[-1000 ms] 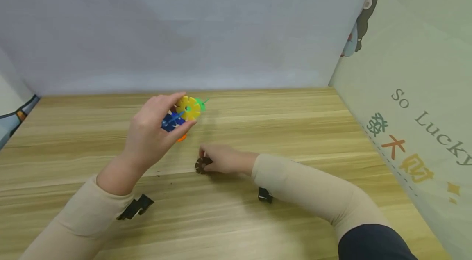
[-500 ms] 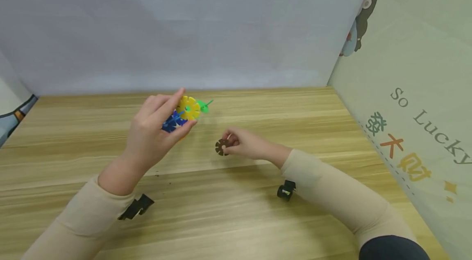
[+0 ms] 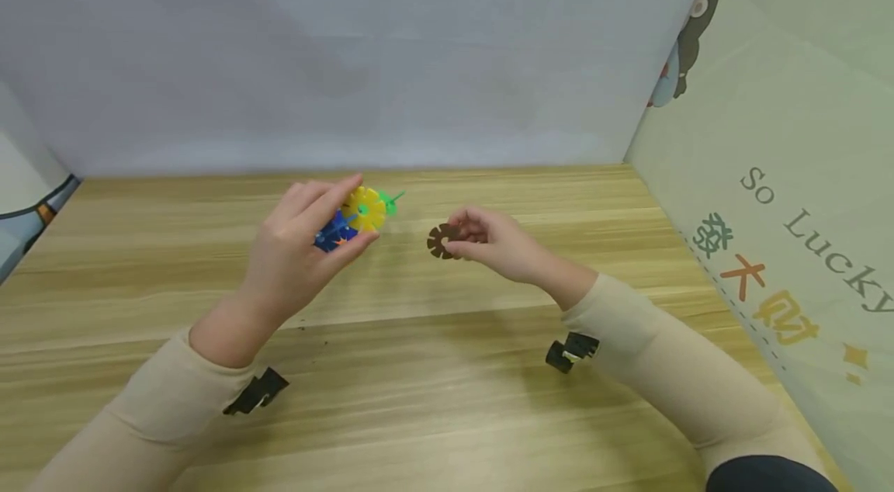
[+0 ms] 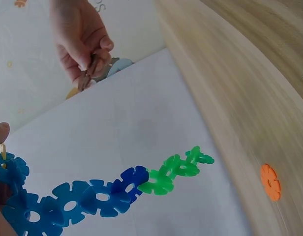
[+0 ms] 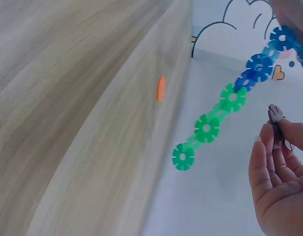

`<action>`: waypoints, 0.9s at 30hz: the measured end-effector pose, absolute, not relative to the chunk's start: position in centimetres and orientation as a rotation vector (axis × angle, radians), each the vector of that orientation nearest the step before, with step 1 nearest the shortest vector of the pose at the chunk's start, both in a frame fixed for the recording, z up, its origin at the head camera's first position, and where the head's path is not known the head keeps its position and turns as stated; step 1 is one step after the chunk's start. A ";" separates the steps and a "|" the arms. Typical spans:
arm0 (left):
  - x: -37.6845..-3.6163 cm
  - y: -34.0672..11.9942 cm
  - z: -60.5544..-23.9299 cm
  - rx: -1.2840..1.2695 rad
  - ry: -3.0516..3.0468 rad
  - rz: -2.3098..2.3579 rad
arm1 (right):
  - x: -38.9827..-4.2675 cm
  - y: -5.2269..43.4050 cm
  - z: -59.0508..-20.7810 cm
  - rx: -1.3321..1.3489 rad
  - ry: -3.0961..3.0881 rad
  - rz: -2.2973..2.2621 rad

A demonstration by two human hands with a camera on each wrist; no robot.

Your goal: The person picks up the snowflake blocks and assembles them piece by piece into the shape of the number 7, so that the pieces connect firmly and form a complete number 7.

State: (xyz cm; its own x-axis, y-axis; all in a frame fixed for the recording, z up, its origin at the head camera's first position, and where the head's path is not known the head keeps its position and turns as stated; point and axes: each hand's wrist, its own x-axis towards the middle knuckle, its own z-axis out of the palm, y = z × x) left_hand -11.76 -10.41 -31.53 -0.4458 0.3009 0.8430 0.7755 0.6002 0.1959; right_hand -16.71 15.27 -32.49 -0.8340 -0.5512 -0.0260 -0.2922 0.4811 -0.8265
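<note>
My left hand point(image 3: 293, 240) pinches a chain of interlocked, notched plastic snowflake discs between thumb and fingers. A yellow disc point(image 3: 373, 206) shows at the fingertips in the head view. From the hand, blue discs point(image 4: 60, 194) run into green discs point(image 4: 159, 187) toward the free end, as the left wrist view shows. Off to the right, my right hand point(image 3: 506, 247) pinches a brown snowflake disc point(image 3: 435, 242) by its edge, held apart from the chain. Seen nearly edge-on in the right wrist view, the brown piece point(image 5: 276, 120) sits between thumb and fingertips.
An orange disc point(image 4: 271, 172) lies on the wood-grain table point(image 3: 419, 399) beyond the left hand, mostly hidden in the head view. A pale backdrop point(image 3: 419, 73) closes off the back, and a printed panel point(image 3: 789, 127) stands along the right side.
My right hand has lifted the brown disc from the table, moving it right and farther back. The left hand, with the chain, has shifted only slightly right.
</note>
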 end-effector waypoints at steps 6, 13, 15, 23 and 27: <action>-11.5 -10.5 -31.8 -0.889 -2.033 -0.748 | -16.1 15.4 -31.7 -0.681 2.384 -1.370; -11.0 -10.8 -32.0 -0.915 -2.073 -0.744 | -15.1 15.3 -31.0 -0.655 2.323 -1.445; -10.9 -10.9 -32.0 -0.920 -2.091 -0.743 | -14.9 15.3 -30.8 -0.658 2.305 -1.472; -10.7 -11.1 -32.0 -0.956 -2.128 -0.667 | -14.4 15.1 -30.2 -0.690 2.259 -1.578; -10.5 -11.0 -31.9 -0.993 -2.123 -0.631 | -14.2 15.0 -30.1 -0.714 2.270 -1.590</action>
